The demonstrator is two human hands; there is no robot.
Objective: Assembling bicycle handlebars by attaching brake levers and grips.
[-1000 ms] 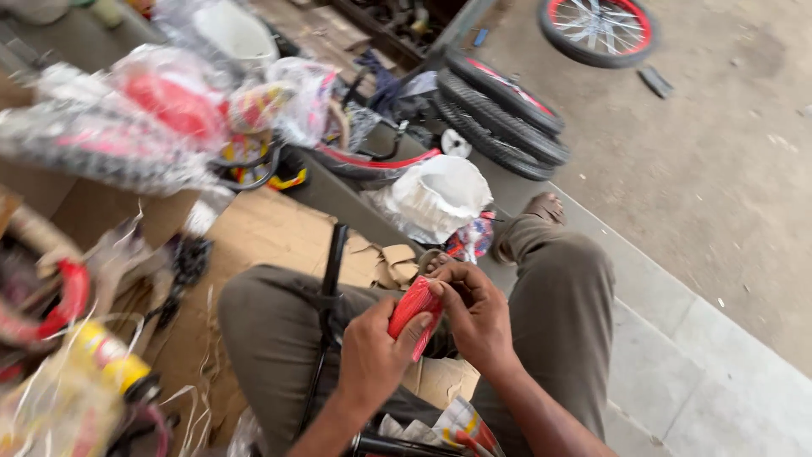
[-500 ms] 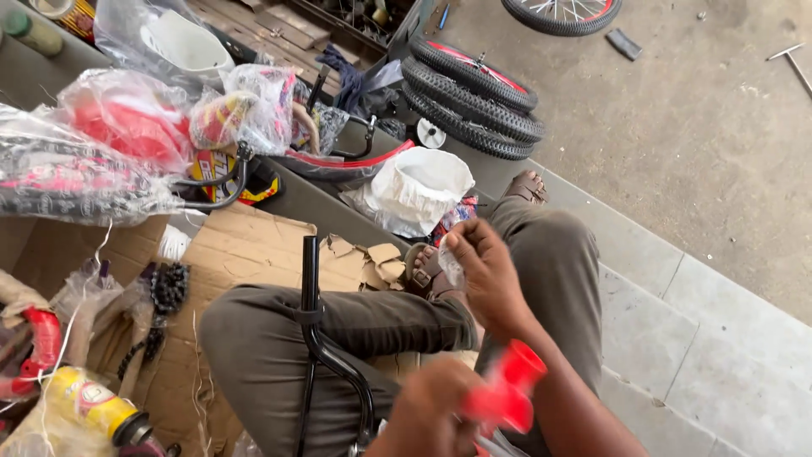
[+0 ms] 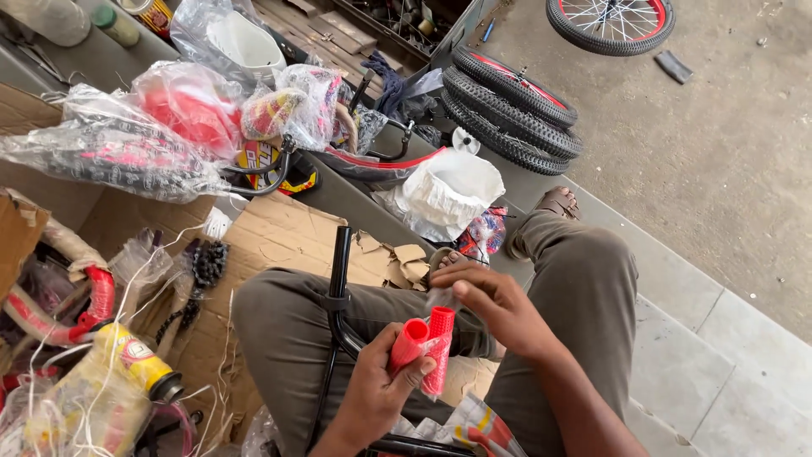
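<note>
We grip two red grips (image 3: 423, 349) upright in our left hand (image 3: 381, 393), fingers curled round them; our right hand (image 3: 491, 309) pinches clear wrap just above their tops.

The black handlebar (image 3: 340, 288) runs off the bottom edge, the spoked wheel (image 3: 611, 24) is cut by the top, and the left hand (image 3: 381, 393) covers the red grips' (image 3: 427, 347) lower ends.

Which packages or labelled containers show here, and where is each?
Yellow can: bottom left, lying tilted, red-patterned label, dark cap.
Clear plastic bags: upper left, wrapping red and black bicycle parts.
Cardboard sheet: centre, flat, brown, torn.
Crumpled white bag: centre, open-topped.
Red grips: held in left hand, unlabelled.
</note>
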